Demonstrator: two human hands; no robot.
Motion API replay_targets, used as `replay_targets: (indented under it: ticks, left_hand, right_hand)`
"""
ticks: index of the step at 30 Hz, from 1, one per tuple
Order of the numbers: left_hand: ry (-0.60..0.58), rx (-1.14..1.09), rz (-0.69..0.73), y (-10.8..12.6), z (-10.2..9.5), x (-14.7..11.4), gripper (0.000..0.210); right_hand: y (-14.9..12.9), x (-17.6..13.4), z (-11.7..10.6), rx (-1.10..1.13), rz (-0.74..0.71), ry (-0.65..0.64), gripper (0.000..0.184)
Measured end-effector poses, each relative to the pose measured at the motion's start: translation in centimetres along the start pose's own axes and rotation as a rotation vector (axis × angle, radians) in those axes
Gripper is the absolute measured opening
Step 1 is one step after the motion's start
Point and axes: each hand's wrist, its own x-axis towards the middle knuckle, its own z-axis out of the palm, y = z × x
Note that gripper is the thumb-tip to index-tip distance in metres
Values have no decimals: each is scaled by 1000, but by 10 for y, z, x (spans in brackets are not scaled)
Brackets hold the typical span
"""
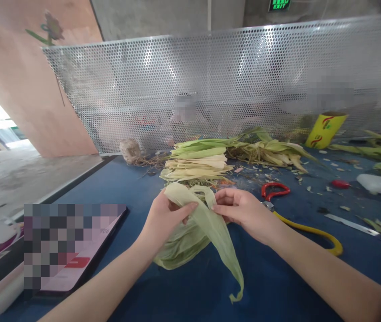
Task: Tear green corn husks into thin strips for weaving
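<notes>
A long pale-green corn husk (217, 235) hangs diagonally between my hands, its curled tip dangling towards me. My left hand (168, 219) pinches its upper end between thumb and fingers. At a thin, looped part of the husk, my right hand (239, 208) is closed with thumb and fingertips together. Beneath both hands lies a rounded bundle of green husks (182, 252) on the blue tabletop. Just beyond are flat stacked husks (197, 163), cream to green in colour. Some of the bundle is hidden behind my left hand and the hanging husk.
A tool with a red loop (277, 191) and a yellow curved handle (327, 239) lies right, near a thin blade (351, 223). Loose husks (270, 152), a yellow roll (326, 130) and a perforated panel (210, 85) stand behind. A tablet-like device (63, 279) lies left.
</notes>
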Motion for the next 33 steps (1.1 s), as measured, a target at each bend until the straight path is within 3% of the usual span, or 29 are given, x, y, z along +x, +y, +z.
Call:
replay_targets:
  ticks: [6, 11, 17, 22, 26, 31, 33]
  left_hand:
    - [29, -30, 8, 1, 1, 1, 32]
    - [117, 26, 40, 2, 0, 1, 35]
    - [113, 24, 25, 3, 0, 0, 41]
    - [138, -106, 67, 5, 4, -4, 50]
    - [63, -253, 81, 2, 9, -6, 60]
    - [-74, -307, -141, -4, 13, -6, 74]
    - [-75, -305, -150, -4, 13, -6, 76]
  right_hand:
    - [0, 2, -3, -84, -144, 61, 26]
    - [1, -1, 0, -147, -3, -65, 31]
    - [0, -3, 0, -101, 53, 28, 20]
    - [4, -1, -1, 40, 97, -40, 21]
    - [3, -1, 1, 113, 35, 58, 29]
    - [-4, -3, 1, 27, -44, 151, 29]
    - [-4, -3, 2, 13, -47, 152, 25]
